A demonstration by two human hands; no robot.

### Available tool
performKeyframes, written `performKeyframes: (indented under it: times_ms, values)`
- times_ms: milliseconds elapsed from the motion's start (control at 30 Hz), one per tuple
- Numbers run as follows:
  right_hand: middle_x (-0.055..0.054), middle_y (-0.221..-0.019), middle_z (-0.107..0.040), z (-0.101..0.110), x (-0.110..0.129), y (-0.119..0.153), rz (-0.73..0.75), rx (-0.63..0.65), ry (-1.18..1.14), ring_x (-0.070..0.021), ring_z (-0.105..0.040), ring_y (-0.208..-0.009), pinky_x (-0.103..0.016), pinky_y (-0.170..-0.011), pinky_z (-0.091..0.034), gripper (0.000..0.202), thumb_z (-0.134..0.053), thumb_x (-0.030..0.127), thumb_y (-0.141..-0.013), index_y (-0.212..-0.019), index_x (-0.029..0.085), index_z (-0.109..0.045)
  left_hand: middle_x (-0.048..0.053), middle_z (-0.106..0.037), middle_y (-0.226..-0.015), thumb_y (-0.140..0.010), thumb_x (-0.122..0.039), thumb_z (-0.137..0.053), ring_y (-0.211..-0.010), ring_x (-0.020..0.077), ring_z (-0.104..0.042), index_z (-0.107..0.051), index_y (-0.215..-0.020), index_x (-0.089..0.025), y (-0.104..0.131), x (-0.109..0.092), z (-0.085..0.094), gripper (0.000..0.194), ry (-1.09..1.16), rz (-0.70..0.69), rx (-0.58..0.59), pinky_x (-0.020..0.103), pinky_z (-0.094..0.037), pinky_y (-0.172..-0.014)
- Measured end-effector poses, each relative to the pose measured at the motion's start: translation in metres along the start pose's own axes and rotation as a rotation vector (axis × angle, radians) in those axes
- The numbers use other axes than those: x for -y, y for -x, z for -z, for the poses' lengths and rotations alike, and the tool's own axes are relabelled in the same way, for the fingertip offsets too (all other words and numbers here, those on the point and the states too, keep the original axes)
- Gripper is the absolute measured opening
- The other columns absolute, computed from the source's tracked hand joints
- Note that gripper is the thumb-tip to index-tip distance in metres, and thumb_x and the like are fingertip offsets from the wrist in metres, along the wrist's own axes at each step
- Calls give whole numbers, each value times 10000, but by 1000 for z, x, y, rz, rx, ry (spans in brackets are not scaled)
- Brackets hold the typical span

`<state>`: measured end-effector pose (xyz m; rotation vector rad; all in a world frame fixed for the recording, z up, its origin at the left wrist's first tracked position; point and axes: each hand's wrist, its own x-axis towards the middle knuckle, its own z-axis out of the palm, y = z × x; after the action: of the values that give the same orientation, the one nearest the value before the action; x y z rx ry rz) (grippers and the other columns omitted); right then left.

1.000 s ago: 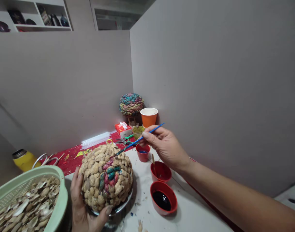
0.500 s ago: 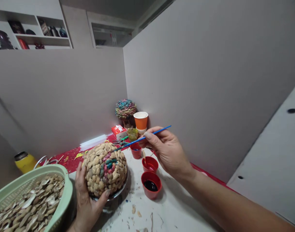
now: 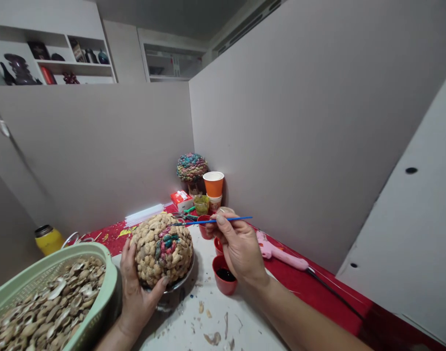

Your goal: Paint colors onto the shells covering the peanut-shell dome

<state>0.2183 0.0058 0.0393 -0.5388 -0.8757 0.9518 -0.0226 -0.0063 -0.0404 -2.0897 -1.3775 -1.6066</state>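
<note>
1. Left hand (image 3: 135, 287) gripped the near-left side of the nutshell-covered dome (image 3: 149, 248), which sat in a shiny dish (image 3: 188, 278); right hand (image 3: 242, 248) pinched a blue brush (image 3: 226, 221), bristles right by the dome's top. Contact? I couldn't tell!
2. Here was the danger, I reckoned: the red cup of dark liquid (image 3: 221, 287), right of the dome, sat just below that right wrist. One careless dip of the forearm could have tipped it.
3. Smudging looked possible too: had the left fingers slid round onto the pink and teal patch, any wet colour would have smeared. An overloaded brush could have run between the shells.
4. The dome's round bulk could have rocked in its dish if the left hand had slackened. Swung left, it might have knocked the green basket (image 3: 111, 268).
5. And the lettering? The red-and-white packet (image 3: 181, 200), beyond the dome, bore pale marks, too small to read. A box on the shelf (image 3: 76, 63), far beyond and left of the dome, seemed printed, equally unreadable. No brand came through!
</note>
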Motion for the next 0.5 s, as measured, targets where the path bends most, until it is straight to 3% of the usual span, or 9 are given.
performKeyframes:
  times_ms: [167, 500]
  values:
    - [5, -712, -732, 11, -3, -7, 17, 7, 64, -141, -659, -630, -258, -600, -515, 217, -820, 414, -766, -842, 235, -726, 178, -287, -1597, -786, -341, -724, -1465, 382, -299, -184, -1561, -262, 1, 0, 0, 947, 9, 7, -6, 636, -281, -1154]
    - [0, -743, -740, 3, 7, -2, 128, 79, 147, -126, -667, -642, -239, -631, -550, 213, -755, 415, -822, -821, 212, -690, 141, -362, -1568, -757, -376, -747, -1439, 376, -357, -246, -1547, -272, 0, 0, -1, 941, 0, 5, -56, 601, -314, -1157]
